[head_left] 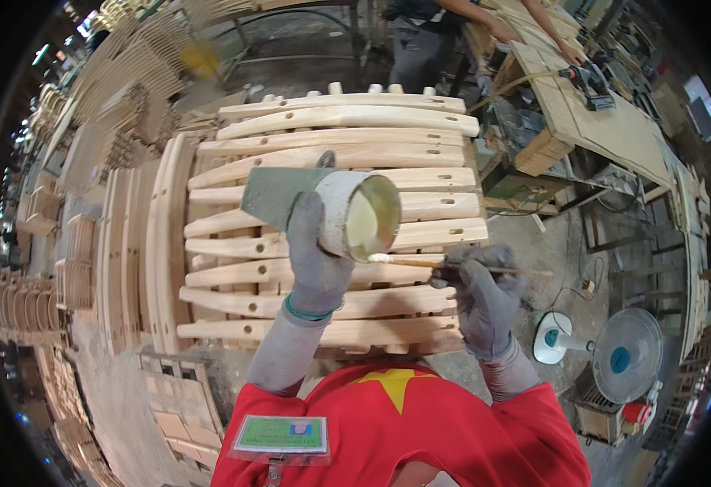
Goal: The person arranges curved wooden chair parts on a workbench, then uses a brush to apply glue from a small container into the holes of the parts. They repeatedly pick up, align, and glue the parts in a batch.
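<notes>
My gloved left hand (316,256) is wrapped round a white tub (337,213), tilted so that the pale cream paste (363,223) inside shows. A grey-green sheet (274,193), like sandpaper, sticks out beside the tub, between it and the same hand. In my gloved right hand (485,300) is a thin stick (420,262), its tip coated white and close to the tub's rim. I cannot tell whether the tip touches the rim. Beneath both hands lies a stack of curved wooden slats (388,303) with small holes and slots.
More slats (168,243) stand along the stack's left side. On the right are a standing fan (627,355) and a workbench (607,122) with a power tool (589,85). A co-worker's hand (570,53) rests near that tool. Further wooden parts (22,308) are piled at far left.
</notes>
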